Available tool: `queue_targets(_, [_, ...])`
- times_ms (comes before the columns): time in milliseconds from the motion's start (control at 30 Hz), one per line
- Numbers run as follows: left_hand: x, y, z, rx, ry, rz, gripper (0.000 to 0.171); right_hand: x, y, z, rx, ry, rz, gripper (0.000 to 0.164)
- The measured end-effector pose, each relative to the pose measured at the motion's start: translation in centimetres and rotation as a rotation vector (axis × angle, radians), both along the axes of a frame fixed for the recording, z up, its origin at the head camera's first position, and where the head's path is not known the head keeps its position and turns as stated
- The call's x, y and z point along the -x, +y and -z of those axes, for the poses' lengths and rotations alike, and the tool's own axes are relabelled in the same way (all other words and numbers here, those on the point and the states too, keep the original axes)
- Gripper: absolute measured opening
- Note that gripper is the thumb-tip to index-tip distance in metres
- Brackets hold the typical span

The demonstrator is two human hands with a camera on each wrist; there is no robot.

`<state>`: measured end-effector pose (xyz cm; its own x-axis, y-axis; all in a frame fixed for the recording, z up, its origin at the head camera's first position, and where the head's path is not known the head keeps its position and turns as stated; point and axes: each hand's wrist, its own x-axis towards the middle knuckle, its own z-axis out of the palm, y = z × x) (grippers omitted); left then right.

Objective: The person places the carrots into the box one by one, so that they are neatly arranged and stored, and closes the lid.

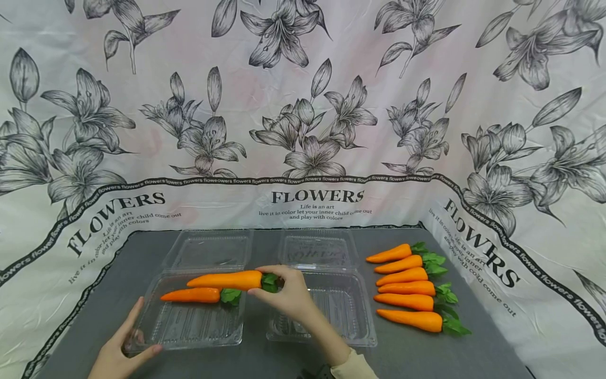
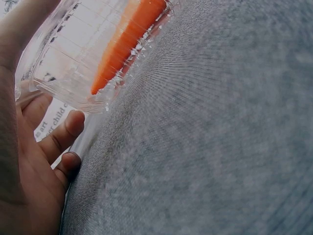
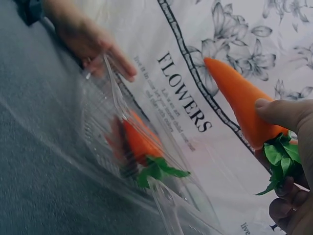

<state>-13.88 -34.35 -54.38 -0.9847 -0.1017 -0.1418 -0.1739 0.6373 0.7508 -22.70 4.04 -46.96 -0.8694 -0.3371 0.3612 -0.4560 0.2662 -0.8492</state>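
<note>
My right hand [image 1: 286,292] pinches an orange carrot [image 1: 227,280] by its thick leafy end, thumb on one side and fingers on the other. In the head view the carrot overlaps the left clear plastic box [image 1: 189,337], its tip pointing left. A second carrot [image 1: 191,295] lies inside that box, green leaves to the right. My left hand [image 1: 115,347] rests at the box's front left corner, thumb along the front and fingers spread up the left side. In the right wrist view, the held carrot [image 3: 244,107] is apart from the carrot [image 3: 142,139] in the box.
Another clear box [image 1: 364,334] stands right of the first, partly behind my right forearm. Both have lids folded open toward the back. Several carrots [image 1: 407,288] lie in a column on the grey table [image 1: 426,358] at right. A flower-printed cloth [image 1: 312,210] hangs behind.
</note>
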Motion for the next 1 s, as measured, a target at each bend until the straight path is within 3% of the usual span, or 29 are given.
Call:
queue_targets(433, [0.1,0.2,0.3,0.002,-0.003,-0.003,0.117,-0.7,-2.9,1.6,-0.007,-0.053,-0.062,0.043])
queue_targets(600, [0.2,0.3,0.2,0.019,-0.009,-0.009,0.118,-1.3,-4.7,2.4,-0.038,-0.003,-0.076,0.043])
queue_targets(1000, [0.4,0.1,0.0,-0.008,-0.065,-0.02,0.121,-2.4,-8.2,2.7,-0.364,0.107,0.02,0.044])
